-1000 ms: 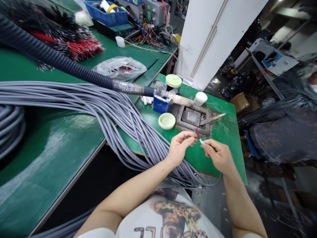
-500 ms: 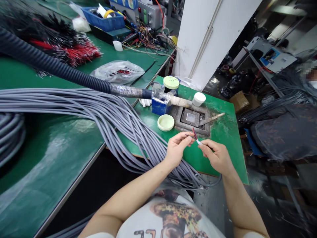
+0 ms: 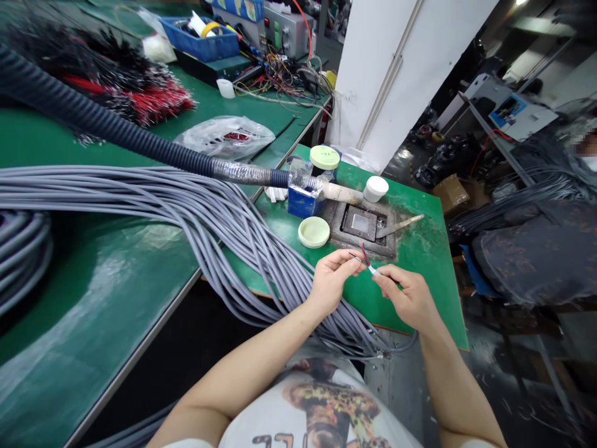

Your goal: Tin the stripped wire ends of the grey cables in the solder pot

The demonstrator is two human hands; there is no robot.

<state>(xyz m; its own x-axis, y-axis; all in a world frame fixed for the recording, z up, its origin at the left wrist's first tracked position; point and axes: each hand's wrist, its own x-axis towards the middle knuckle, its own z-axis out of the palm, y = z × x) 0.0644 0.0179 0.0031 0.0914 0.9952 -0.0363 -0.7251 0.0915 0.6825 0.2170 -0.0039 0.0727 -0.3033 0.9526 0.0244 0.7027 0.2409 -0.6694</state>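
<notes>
My right hand point(image 3: 405, 291) is closed on the end of a grey cable, whose white inner part point(image 3: 374, 270) sticks out between thumb and finger. Thin red and dark wires point(image 3: 365, 254) fan out from it. My left hand point(image 3: 333, 277) pinches one thin dark wire at its fingertips. Both hands are over the green board, just in front of a square metal pot point(image 3: 360, 223) set in a dirty frame. A flat stick point(image 3: 401, 224) rests across the pot's right side.
A thick bundle of grey cables point(image 3: 224, 211) runs from the left under my left forearm. A ribbed hose point(image 3: 186, 158) ends beside the pot. Around it stand a pale green dish point(image 3: 314, 231), a white jar point(image 3: 375, 188) and a blue box point(image 3: 302, 200). A person is at the far right.
The wires between my hands have shifted slightly and spread a little, with the red ones apart from the dark one. Both hands keep their hold, and the view has moved a little.
</notes>
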